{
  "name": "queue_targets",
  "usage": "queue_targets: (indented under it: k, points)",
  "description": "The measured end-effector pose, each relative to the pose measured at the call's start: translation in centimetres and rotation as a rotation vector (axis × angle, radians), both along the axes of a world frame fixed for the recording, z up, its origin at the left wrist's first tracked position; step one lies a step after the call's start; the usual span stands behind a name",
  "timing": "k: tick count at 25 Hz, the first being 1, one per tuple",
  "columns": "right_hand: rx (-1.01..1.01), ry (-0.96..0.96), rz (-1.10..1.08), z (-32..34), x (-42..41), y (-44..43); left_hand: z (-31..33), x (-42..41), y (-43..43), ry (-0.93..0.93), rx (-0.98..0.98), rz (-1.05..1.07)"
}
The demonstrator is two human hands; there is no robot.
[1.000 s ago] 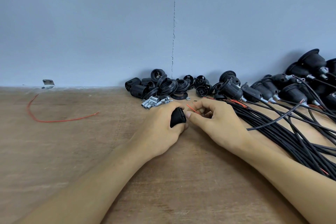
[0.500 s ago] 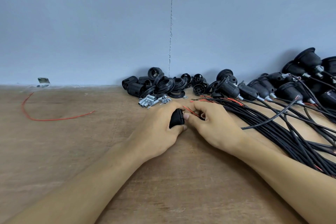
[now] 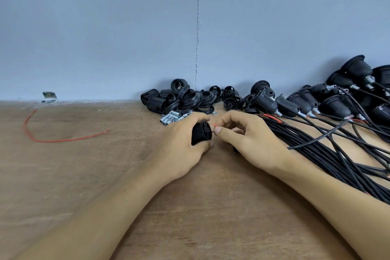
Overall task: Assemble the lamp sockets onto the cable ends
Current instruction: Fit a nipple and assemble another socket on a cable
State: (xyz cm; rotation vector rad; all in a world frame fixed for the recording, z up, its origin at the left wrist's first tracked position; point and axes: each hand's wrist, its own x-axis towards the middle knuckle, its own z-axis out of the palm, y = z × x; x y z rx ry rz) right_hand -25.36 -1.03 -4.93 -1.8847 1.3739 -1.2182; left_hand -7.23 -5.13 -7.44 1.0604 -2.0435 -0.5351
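Observation:
My left hand (image 3: 181, 150) grips a black ribbed lamp socket (image 3: 201, 133) on the wooden table, its end face turned to the right. My right hand (image 3: 247, 143) pinches a cable end at that face; a thin black lead and a short red wire tip (image 3: 214, 125) stick out between thumb and forefinger. The rest of that cable is hidden under my right hand. A thick bundle of black cables (image 3: 329, 154) runs from my right wrist toward the right edge.
Loose black socket parts (image 3: 190, 99) and several small metal tubes (image 3: 172, 117) lie by the wall behind my hands. Sockets fitted on cables (image 3: 306, 101) are piled at the right. A loose red wire (image 3: 63, 139) and a metal bracket (image 3: 49, 97) sit at the left.
My right thumb and forefinger have drawn tight against the socket's face, so less of the red wire shows. My left hand has kept hold of the socket.

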Motion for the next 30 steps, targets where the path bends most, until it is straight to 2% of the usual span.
queue_targets:
  k: [6, 10, 14, 21, 30]
  points:
    - [0.089, -0.050, 0.072, 0.28, -0.92, -0.15, -0.11, 0.07, -0.13, 0.020, 0.034, 0.001]
    - [0.136, -0.107, 0.121, 0.29, -0.77, -0.33, -0.10, 0.13, -0.07, 0.065, 0.067, -0.070]
    - [0.159, -0.053, 0.152, 0.58, -0.70, -0.15, -0.05, 0.10, -0.03, 0.067, 0.062, -0.109]
    - [0.141, -0.040, 0.076, 0.32, -0.36, -0.22, -0.15, 0.05, 0.00, 0.047, 0.003, -0.097]
    - [0.126, 0.036, 0.082, 0.33, -0.39, -0.35, -0.04, 0.14, 0.16, -0.043, -0.071, -0.086]
